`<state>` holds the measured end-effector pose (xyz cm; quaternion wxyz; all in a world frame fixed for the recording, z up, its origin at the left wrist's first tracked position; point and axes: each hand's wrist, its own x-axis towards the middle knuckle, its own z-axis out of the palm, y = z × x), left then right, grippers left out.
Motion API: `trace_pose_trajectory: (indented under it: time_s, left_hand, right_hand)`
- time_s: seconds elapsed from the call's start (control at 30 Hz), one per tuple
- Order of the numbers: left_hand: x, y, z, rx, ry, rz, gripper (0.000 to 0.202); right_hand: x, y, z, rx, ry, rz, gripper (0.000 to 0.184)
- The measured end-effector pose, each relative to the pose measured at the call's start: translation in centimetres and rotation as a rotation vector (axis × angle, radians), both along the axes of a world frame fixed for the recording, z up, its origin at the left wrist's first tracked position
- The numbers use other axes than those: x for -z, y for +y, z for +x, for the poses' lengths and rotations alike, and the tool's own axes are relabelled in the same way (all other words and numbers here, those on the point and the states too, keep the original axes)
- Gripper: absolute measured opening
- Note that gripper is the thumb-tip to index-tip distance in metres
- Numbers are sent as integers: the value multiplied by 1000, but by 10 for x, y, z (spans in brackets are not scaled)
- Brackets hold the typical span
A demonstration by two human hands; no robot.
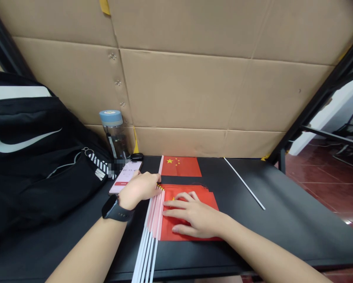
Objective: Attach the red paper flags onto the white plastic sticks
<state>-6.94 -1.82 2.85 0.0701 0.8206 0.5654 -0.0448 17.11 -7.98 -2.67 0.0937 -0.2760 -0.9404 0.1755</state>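
While I press my open right hand [195, 217] flat on the stack of flags [170, 230], my left hand [138, 190] curls closed around their white sticks [145, 245], which run toward me, nearer that hand.

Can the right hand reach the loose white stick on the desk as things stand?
Probably yes. The right hand lies flat on the stack of red flags, and the loose white stick lies off to its right on the black desk, with no object showing between them.

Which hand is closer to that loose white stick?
Right: the right hand, on the stacked red flags, lies left of the stick; the left hand lies farther left.
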Motion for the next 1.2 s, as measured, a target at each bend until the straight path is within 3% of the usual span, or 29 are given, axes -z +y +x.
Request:
trace_pose_trajectory:
  time_s: [0.33,1.2]
  left_hand:
    - [-2,2,-5,27,6,-4,31]
    - [16,14,-5,28,37,99,26]
  right_hand:
    - [0,1,2,-10,28,-15,52]
    - [2,0,1,-13,32,4,52]
